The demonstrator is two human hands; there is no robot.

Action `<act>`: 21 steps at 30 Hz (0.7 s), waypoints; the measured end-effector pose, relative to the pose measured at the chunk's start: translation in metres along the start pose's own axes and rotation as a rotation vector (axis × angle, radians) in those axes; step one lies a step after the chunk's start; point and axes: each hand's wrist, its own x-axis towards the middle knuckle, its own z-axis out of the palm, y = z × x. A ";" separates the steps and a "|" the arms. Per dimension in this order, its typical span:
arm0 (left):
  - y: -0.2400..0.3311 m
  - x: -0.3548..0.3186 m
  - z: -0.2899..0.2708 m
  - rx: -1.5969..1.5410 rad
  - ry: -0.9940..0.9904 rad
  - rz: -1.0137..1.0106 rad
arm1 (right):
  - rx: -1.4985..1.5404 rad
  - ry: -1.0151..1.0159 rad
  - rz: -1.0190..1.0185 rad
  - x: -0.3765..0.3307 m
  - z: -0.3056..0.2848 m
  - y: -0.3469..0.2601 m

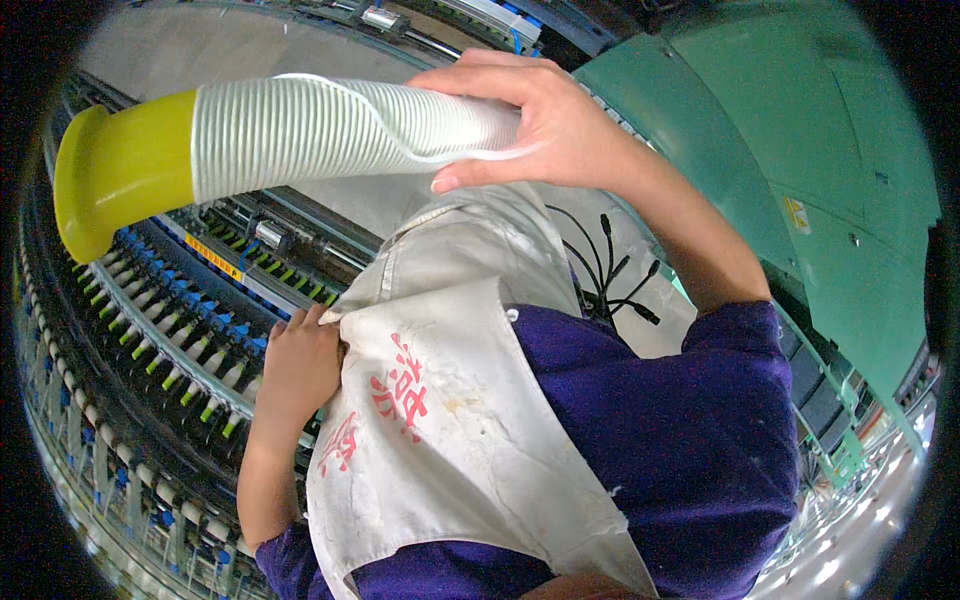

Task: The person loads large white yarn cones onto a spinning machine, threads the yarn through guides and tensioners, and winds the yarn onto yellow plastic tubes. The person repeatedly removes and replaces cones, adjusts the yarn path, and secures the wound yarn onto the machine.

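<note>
Bright centre (bent edges, black corners)

The spool [290, 138] extends left from the right hand [560, 115] (a machine housing [845, 260] stands rightward).

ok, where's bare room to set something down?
Barest: grey floor, in the picture between the thread-wound tube in the right hand and the upper machine rail. Crowded: small bobbins in rows beside the left hand; black cables between apron and green cabinet.

Red characters [408, 388] stand on the off-white apron [480, 440]; the yellow machine label [213, 257] and green panel's [850, 280] yellowish sticker [797, 214] seem too small to read.
</note>
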 end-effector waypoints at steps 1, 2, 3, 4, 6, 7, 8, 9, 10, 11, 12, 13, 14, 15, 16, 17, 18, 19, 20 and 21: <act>0.003 0.004 -0.004 0.034 -0.055 0.022 | -0.034 -0.046 0.049 -0.003 -0.008 0.002; 0.000 0.005 -0.008 0.043 -0.048 -0.008 | -0.004 0.015 -0.005 -0.001 -0.009 0.002; 0.003 0.008 -0.010 0.050 -0.068 -0.004 | -0.001 0.029 -0.012 -0.006 -0.018 0.004; 0.004 0.010 -0.017 0.056 -0.013 0.044 | 0.017 0.114 0.021 -0.006 -0.027 0.004; 0.002 0.007 -0.021 0.066 -0.086 0.025 | -0.024 0.096 -0.046 -0.009 -0.024 0.002; -0.001 0.003 -0.020 0.074 -0.059 0.067 | -0.053 0.097 -0.018 -0.013 -0.016 -0.003; -0.003 -0.001 -0.018 0.073 -0.049 0.071 | -0.043 0.110 -0.016 -0.017 -0.005 -0.009; -0.005 -0.002 -0.018 0.071 -0.019 0.097 | -0.037 0.091 0.026 -0.018 -0.007 -0.009; -0.011 -0.007 -0.011 0.083 0.015 0.132 | -0.040 0.076 0.066 -0.021 0.001 -0.012; -0.010 -0.009 -0.011 0.045 0.033 0.132 | -0.033 0.081 0.063 -0.024 0.000 -0.012; -0.017 -0.013 -0.004 0.014 0.055 0.140 | -0.033 0.083 0.058 -0.024 0.007 -0.014; -0.014 -0.013 -0.005 0.003 0.100 0.142 | -0.032 0.088 0.049 -0.027 0.005 -0.013; -0.017 -0.017 -0.003 -0.045 0.118 0.171 | -0.028 0.095 0.049 -0.027 0.008 -0.014; -0.015 -0.018 -0.005 -0.077 0.158 0.196 | -0.023 0.102 0.048 -0.028 0.008 -0.013; -0.013 -0.021 -0.008 -0.099 0.230 0.241 | -0.011 0.137 0.050 -0.027 0.008 -0.013; -0.011 -0.024 -0.012 -0.140 0.233 0.229 | -0.012 0.111 0.046 -0.026 0.009 -0.013; -0.006 -0.027 -0.017 -0.172 0.264 0.234 | -0.001 0.113 0.045 -0.026 0.010 -0.014; -0.005 -0.031 -0.022 -0.188 0.252 0.223 | 0.004 0.074 0.047 -0.023 0.014 -0.015; 0.001 -0.034 -0.028 -0.222 0.352 0.220 | -0.004 0.096 0.047 -0.023 0.014 -0.016; 0.000 -0.040 -0.032 -0.291 0.363 0.188 | -0.010 0.075 0.043 -0.019 0.017 -0.018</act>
